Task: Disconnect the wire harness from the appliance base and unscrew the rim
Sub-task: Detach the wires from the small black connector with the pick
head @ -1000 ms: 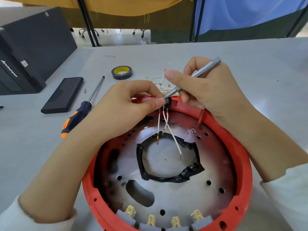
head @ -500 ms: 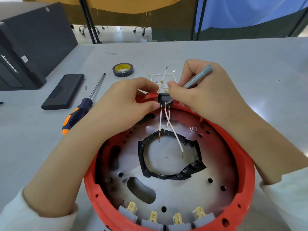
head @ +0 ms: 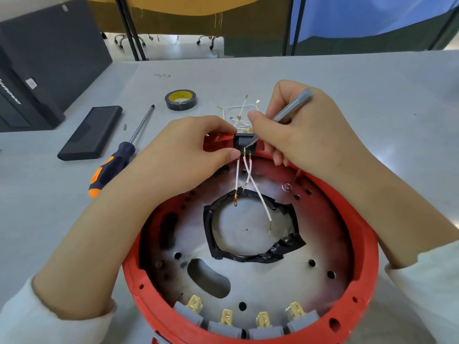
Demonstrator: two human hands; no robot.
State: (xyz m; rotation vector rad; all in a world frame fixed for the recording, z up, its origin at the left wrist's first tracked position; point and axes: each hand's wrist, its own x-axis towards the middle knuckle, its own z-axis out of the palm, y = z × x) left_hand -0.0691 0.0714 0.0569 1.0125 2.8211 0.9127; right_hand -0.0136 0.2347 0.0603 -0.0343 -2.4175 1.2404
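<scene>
the black switch block (head: 244, 142) sits at the far edge of the red plastic rim (head: 347, 316), straight ahead of both hands and pinned between them. the left hand (head: 188, 157) pinches its left side with thumb and forefinger curled in, steadying it. the right hand (head: 305, 135) is closed around a slim grey metal tool (head: 290, 109) held like a pen, its long axis slanting from upper right down to the lower left, with the tip resting on the top of the block just above the brass terminals; whether the tip is actually under a clip is hard to tell. three thin white wires (head: 250, 180) hang from the block toward the viewer, limp, ending in small brass lugs over the dull, scorched metal plate (head: 268, 281). a ring of crumpled black tape (head: 248, 254) frames the central hole. more loose white leads (head: 238, 112) lie on the grey table (head: 372, 90) beyond. an orange and black screwdriver (head: 116, 160) lies well to the left, nearer the left hand, untouched.
</scene>
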